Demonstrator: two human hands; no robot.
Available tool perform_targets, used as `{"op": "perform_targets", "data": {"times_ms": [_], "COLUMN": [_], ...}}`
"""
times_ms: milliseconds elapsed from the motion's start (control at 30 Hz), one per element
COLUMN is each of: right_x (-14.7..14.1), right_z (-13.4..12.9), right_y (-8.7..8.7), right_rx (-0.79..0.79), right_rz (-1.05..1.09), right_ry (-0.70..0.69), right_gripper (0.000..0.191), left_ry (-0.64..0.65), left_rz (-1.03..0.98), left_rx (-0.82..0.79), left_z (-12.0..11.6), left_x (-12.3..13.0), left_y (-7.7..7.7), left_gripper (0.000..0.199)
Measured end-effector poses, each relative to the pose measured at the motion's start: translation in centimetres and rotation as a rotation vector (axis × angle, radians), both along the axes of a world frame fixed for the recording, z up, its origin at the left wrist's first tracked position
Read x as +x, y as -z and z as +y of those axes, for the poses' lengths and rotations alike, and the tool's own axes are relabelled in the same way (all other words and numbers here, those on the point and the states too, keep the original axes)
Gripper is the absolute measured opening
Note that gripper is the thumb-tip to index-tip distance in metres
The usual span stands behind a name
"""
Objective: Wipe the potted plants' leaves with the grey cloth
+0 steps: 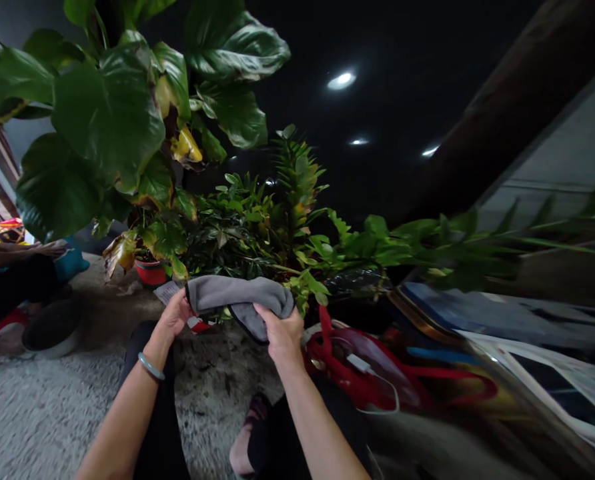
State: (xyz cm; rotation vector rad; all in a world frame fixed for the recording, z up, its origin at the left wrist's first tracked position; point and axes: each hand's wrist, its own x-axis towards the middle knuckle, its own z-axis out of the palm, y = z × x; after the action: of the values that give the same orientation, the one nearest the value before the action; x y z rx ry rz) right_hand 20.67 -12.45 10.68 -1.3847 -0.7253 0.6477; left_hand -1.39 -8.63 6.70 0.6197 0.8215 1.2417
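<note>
Gray cloth [237, 297], edge in left grip [176, 313], folded in right grip [283, 335]

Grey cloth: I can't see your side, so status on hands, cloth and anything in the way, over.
Left hand holding one end, right hand gripping the other. Grey cloth held up, partly folded over. Green plants behind, none covering it.
</note>
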Motion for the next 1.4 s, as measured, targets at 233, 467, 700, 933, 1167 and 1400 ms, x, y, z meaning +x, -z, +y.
{"op": "perform_targets", "data": {"times_ms": [233,467,700,933,1167,1400], "right_x": [1.7,-1.1,-2.7,-2.0,-6.5,-5.8], "right_z": [0.2,-0.5,-2.2,-2.8,-5.3,-4.8], "right_y": [-1.8,1.6,3.0,0.9,3.1,2.8], "right_rx": [0.117,0.060,-0.079,-0.026,-0.036,-0.105], "right_rz": [-0.293,0.223,0.292,-0.051,0.268,0.287], "right_ry": [-0.032,-0.101,-0.479,-0.754,-0.730,-0.550], "right_gripper": [0.058,0.059,0.046,0.071,0.043,0.043], "left_ry": [0.131,0.304,0.192,0.099,-0.186,-0.179], "left_rz": [0.161,0.264,0.040,0.182,0.434,0.460], "left_rx": [-0.062,0.051,0.033,0.121,0.268,0.339], "left_z": [-0.4,-1.0,-1.1,-0.7,0.1,-0.1], "left_x": [-1.7,-0.5,1.4,2.8,3.3,2.8], "left_y": [0.3,1.1,1.2,1.2,1.6,1.9], "left_gripper": [0.043,0.027,0.034,0.027,0.015,0.019]}}
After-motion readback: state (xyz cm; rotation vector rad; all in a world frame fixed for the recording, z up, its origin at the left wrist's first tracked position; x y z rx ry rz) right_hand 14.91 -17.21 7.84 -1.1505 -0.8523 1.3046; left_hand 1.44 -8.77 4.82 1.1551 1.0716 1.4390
